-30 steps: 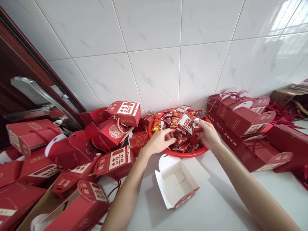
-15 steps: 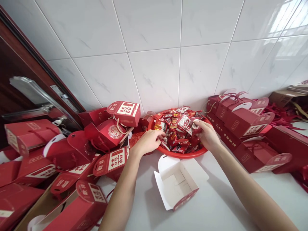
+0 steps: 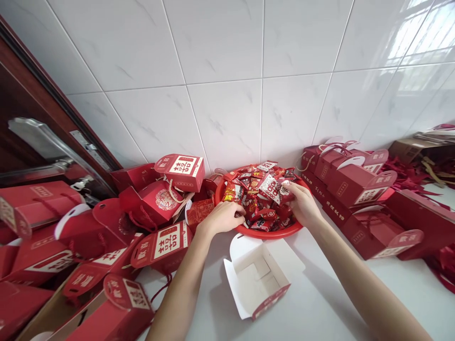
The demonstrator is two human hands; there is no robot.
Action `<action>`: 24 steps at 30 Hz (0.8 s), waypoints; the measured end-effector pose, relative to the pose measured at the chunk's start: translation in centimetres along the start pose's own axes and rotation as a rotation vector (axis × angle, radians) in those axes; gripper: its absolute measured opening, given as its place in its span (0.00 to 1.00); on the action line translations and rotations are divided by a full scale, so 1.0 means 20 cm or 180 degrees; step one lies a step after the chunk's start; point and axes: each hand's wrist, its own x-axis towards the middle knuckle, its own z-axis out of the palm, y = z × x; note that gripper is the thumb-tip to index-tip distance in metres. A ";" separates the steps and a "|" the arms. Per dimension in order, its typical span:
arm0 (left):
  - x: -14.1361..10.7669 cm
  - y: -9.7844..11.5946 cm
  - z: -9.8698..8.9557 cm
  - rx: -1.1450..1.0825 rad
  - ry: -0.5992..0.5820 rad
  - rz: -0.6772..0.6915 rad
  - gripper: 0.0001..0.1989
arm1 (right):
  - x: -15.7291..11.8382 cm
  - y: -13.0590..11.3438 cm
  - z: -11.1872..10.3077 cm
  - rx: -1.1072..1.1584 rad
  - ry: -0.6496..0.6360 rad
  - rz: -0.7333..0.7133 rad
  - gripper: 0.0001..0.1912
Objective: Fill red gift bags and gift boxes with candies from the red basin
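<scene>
Pinching a red packet (image 3: 285,188) with a pale round patch between thumb and fingers of the right hand (image 3: 304,204), above the right part of a round red basin (image 3: 275,233). Curling the left hand (image 3: 223,218) over the basin's left front rim, fingertips bent inward and partly hidden; cannot tell whether gripping anything there. Reaching in with both forearms from the near edge, one on each side of an open box (image 3: 261,274).

Heaped in the basin, wrapped sweets (image 3: 254,201) in red, gold and white, topped near the right fingers by a white-dotted packet (image 3: 269,188) lying tilted. Placed just in front of the basin on the pale worktop (image 3: 313,303), the open box, with flaps spread, white inside facing up and printed red side toward the near edge. Cannot tell whether the far flap touches the basin.

Piled at the left, many red gift boxes (image 3: 164,245) with cord handles, leaning at various angles, some overlapping. Stacked at the right, more red cartons (image 3: 360,182), with red ribbons (image 3: 403,171) and a brown cardboard box (image 3: 408,149) beyond. Rising behind, a white tiled wall (image 3: 220,52), beside a dark door (image 3: 21,94) with a metal handle (image 3: 42,142) at far left.
</scene>
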 end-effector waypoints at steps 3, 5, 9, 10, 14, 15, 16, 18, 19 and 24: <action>0.00 -0.01 0.01 -0.0079 0.0012 -0.0053 0.16 | 0.00 0.00 0.00 -0.0046 -0.0018 -0.0044 0.18; 0.00 -0.01 0.01 -0.0131 -0.0051 -0.0085 0.16 | 0.00 0.00 -0.01 -0.0068 -0.0014 -0.0070 0.18; 0.00 -0.02 0.01 -0.0306 0.0056 -0.0175 0.19 | 0.00 0.00 -0.01 -0.0047 0.0000 -0.0057 0.18; 0.00 -0.02 0.01 -0.0331 0.0070 -0.0194 0.20 | 0.00 0.00 -0.01 -0.0045 0.0005 -0.0051 0.18; 0.00 -0.02 0.00 0.0011 0.0270 -0.0237 0.21 | 0.00 0.00 0.00 -0.0037 0.0016 -0.0025 0.19; 0.00 -0.01 0.00 0.0182 0.0355 -0.0262 0.21 | 0.00 0.00 0.00 -0.0034 0.0013 -0.0025 0.19; 0.00 -0.01 -0.01 0.0341 0.0423 -0.0294 0.21 | 0.00 0.00 0.00 -0.0036 0.0012 -0.0031 0.19; 0.00 -0.01 -0.01 0.0529 0.0479 -0.0353 0.23 | 0.00 0.00 0.00 -0.0057 0.0014 -0.0061 0.19; 0.00 -0.01 -0.01 0.0566 0.0479 -0.0360 0.25 | 0.00 0.00 0.00 -0.0066 0.0014 -0.0080 0.19; 0.01 -0.03 0.00 0.0569 0.0537 -0.0354 0.31 | 0.00 0.00 0.00 -0.0038 0.0026 -0.0102 0.20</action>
